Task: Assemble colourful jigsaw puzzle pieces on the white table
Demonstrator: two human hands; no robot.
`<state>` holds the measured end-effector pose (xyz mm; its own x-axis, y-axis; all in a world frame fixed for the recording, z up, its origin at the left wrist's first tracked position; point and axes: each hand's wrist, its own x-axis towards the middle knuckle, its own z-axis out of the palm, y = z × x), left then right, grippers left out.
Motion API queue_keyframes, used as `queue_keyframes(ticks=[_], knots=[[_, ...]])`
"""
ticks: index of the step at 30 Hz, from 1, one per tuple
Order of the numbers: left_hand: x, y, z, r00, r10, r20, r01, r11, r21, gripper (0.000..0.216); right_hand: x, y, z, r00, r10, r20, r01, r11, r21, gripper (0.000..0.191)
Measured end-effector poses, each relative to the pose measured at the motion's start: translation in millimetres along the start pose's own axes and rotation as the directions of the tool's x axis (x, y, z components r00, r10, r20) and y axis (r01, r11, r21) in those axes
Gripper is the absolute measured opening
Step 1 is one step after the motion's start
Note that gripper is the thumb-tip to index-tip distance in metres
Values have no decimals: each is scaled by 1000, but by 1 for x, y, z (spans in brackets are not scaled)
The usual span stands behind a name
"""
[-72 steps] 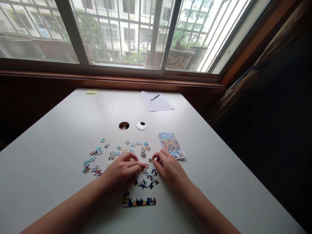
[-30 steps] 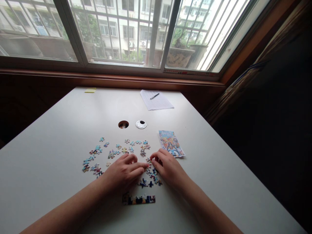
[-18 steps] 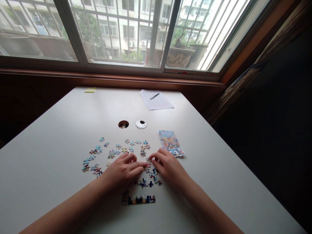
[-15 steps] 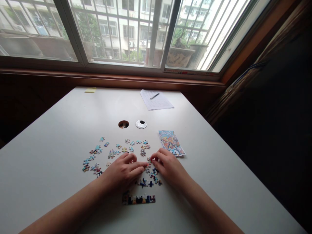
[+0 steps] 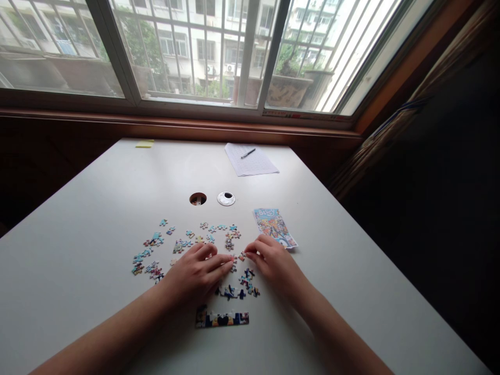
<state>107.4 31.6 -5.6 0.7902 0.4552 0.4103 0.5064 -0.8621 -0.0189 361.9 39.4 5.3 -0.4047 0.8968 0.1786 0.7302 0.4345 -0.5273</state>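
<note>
Head view looks down on a white table (image 5: 97, 208) under a barred window (image 5: 203, 52). Both hands lie on the table among loose jigsaw pieces (image 5: 187, 242). The left hand (image 5: 195, 273) rests palm down, fingers stretched toward the right, its fingertips just beside a small cluster of pieces (image 5: 233, 260). The right hand (image 5: 273, 263) has its fingers curled, and thumb and forefinger pinch a small piece (image 5: 242, 256) that sits low on the table, close to the left fingertips. Between the two wrists lies a patch of dark blue pieces (image 5: 236, 289). Nearer the person, a joined strip of puzzle (image 5: 222, 318) lies flat. Just beyond the right hand lies a picture card (image 5: 273, 225), partly covered by the fingers. Farther off are a round hole (image 5: 198, 198) in the table, a white cap (image 5: 226, 198) beside it, a sheet of paper (image 5: 252, 162) with a pen (image 5: 248, 153) on it, and a yellow note (image 5: 144, 144).
</note>
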Motion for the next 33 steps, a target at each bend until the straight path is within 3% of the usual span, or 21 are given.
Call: queue_keyframes(ticks=[4,11,18,22,33], knots=[[0,0,0,1000,-27,-3,27,1000,5,36,-1,3,2,998,-58,-9,58,997,-46,24],[0,1,1,998,-55,-8,55,998,-3,35,-2,6,-6,993,-119,1,119,992,-39,19],[2,-1,0,999,-50,-21,49,999,-24,34,-7,-2,-28,971,-120,205,105,991,83,21],[2,0,0,999,-51,-15,51,998,-44,35,-8,-3,-29,952,-134,275,116,990,81,21],[1,-2,0,998,-68,-10,67,995,-72,35,-6,1,-22,964,-110,241,107,994,25,21]])
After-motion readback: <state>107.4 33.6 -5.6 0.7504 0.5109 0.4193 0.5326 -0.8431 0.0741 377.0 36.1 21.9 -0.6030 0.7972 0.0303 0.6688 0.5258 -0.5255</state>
